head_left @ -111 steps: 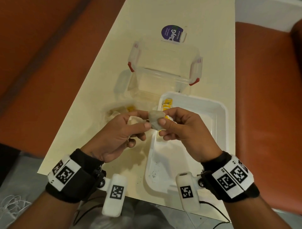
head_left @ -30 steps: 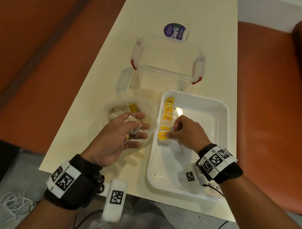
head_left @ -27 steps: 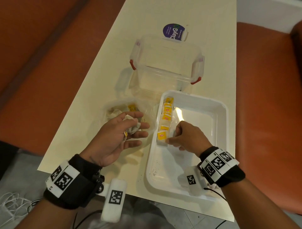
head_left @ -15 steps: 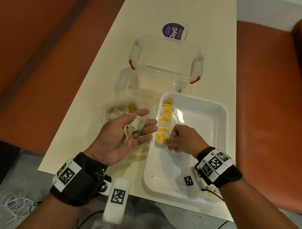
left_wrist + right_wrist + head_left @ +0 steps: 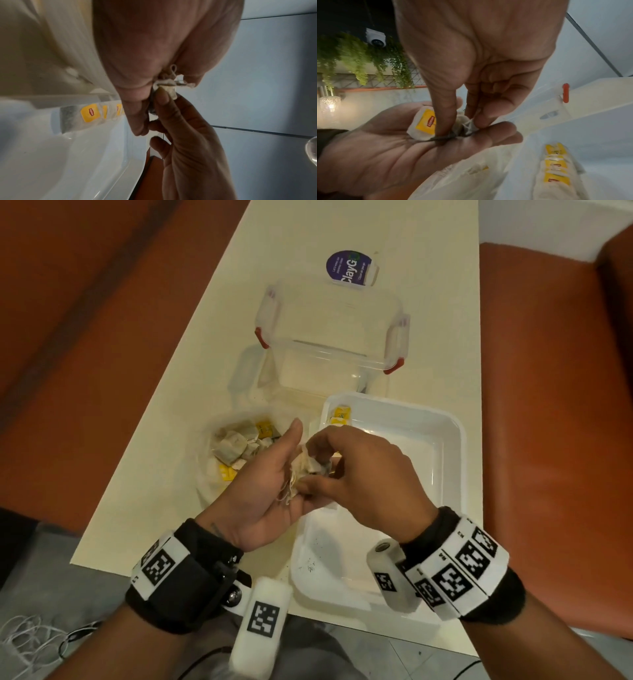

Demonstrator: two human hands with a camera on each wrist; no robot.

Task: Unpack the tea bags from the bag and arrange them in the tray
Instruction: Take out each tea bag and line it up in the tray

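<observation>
My left hand [image 5: 274,474] lies palm up over the gap between bag and tray, with a few crumpled tea bags [image 5: 298,470] on its straight fingers. My right hand [image 5: 315,463] reaches over it, thumb and fingers pinching one tea bag [image 5: 462,125] on that palm. Another tea bag with a yellow tag [image 5: 424,124] lies beside it on the palm. The white tray [image 5: 445,440] holds a row of tagged tea bags [image 5: 340,414] along its left wall, partly hidden by my hands. The clear plastic bag [image 5: 236,446] with more tea bags lies left of the tray.
A clear lidless container with red clips [image 5: 329,337] stands just behind the tray and bag. A purple-labelled packet [image 5: 349,270] lies further back. The cream table's near edge [image 5: 205,571] is close under my wrists. Orange seats flank the table.
My right hand has left the row in the tray and come up onto my left palm, where it now pinches a tea bag. The left hand stays palm up, moved slightly right.
</observation>
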